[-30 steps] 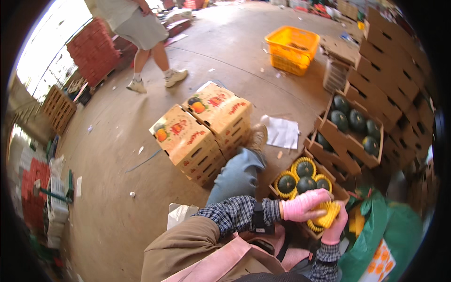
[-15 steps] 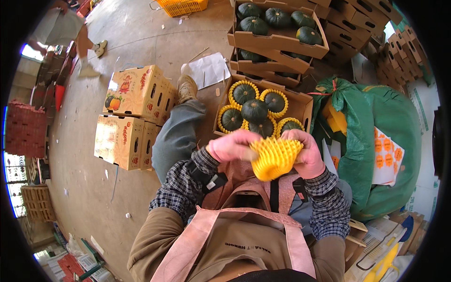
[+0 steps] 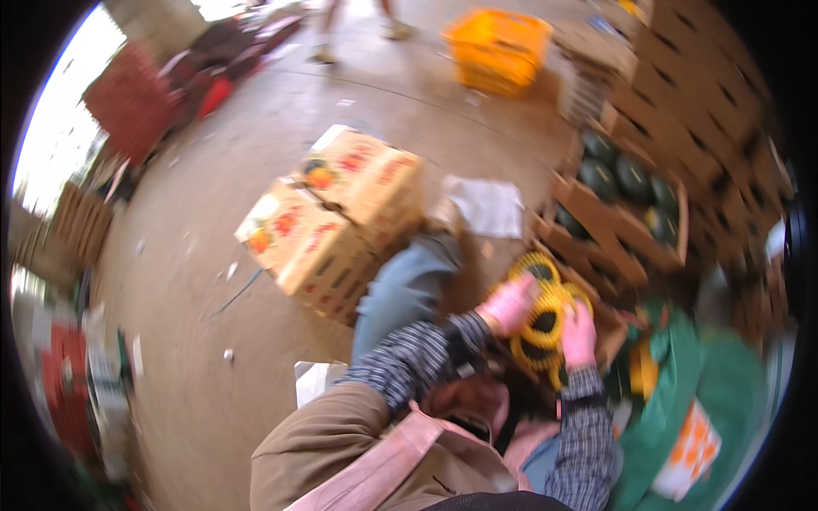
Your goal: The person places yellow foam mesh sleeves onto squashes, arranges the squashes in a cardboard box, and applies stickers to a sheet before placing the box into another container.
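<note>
Right hand (image 3: pixel 579 335), left hand (image 3: pixel 512 307): touching yellow nets (image 3: pixel 553 304); blur hiding closure
Netted squashes (image 3: pixel 535 351): nestling in carton (image 3: pixel 610 328)
Bare squashes (image 3: pixel 632 178): remaining alongside

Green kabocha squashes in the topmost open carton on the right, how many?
5 in that open carton: one squash at upper left, another just below, one in the middle, one at right and one below that. Its walls may hide more.

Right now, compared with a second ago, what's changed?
Your left hand and right hand, earlier holding a yellow net, have moved forward to the pumpkins in the box; blur hides whether they grip anything. The other person has walked farther from the cartons. Cartons, basket and green bag stayed put.
</note>
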`<move>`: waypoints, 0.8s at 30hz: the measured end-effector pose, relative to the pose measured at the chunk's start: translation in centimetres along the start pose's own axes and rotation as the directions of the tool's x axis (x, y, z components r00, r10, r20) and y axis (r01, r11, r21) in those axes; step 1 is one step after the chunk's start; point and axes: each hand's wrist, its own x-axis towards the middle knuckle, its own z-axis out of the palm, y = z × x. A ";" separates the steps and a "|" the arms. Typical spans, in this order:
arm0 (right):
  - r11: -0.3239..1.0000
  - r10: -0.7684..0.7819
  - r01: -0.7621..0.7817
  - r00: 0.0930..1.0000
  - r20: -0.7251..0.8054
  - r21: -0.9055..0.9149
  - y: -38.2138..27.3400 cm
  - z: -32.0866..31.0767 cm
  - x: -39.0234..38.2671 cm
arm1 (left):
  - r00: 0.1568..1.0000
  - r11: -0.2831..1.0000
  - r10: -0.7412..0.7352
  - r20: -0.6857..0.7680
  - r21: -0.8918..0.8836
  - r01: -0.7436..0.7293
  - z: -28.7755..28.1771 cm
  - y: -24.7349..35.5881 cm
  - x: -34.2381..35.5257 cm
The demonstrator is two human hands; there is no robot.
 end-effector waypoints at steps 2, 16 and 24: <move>0.968 0.138 -0.151 0.987 0.079 0.200 1.9 0.6 0.3 | 0.950 0.890 -0.263 0.170 -0.337 0.306 2.4 1.4 -0.6; 0.952 0.244 -0.204 0.956 -0.161 0.230 2.0 0.5 -3.6 | 0.634 0.027 -0.567 0.526 -0.757 0.653 1.3 2.8 0.2; 0.987 0.010 -0.059 0.954 -0.300 -0.152 -1.5 -1.6 -4.7 | 0.815 0.637 -0.550 0.185 -0.538 0.552 -3.8 2.8 1.3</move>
